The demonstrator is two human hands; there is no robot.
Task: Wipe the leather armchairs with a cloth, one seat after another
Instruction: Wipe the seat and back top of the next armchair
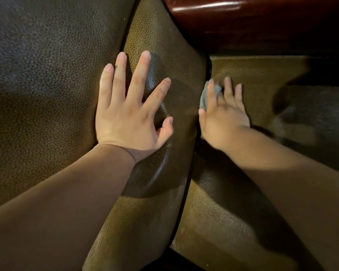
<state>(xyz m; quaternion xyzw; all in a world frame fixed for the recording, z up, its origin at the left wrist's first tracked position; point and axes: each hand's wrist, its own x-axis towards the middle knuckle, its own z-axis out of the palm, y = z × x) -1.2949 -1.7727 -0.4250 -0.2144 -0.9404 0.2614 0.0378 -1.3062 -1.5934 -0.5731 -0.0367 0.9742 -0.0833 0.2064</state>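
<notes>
A brown pebbled leather seat cushion [164, 55] is tipped up on its edge in the middle of the view. My left hand [129, 112] presses flat against it with fingers spread. To the right, my right hand [221, 114] lies with straight fingers on a small grey cloth [205, 97], pressing it onto the leather seat base [258, 75] under the lifted cushion. Only a strip of the cloth shows beside the fingers. The right hand is blurred.
The armchair's leather backrest [47, 75] fills the left side. A glossy dark wooden armrest [252, 20] runs across the top right. More leather of the seat base [213, 222] lies at the lower right, with a dark gap beside the cushion.
</notes>
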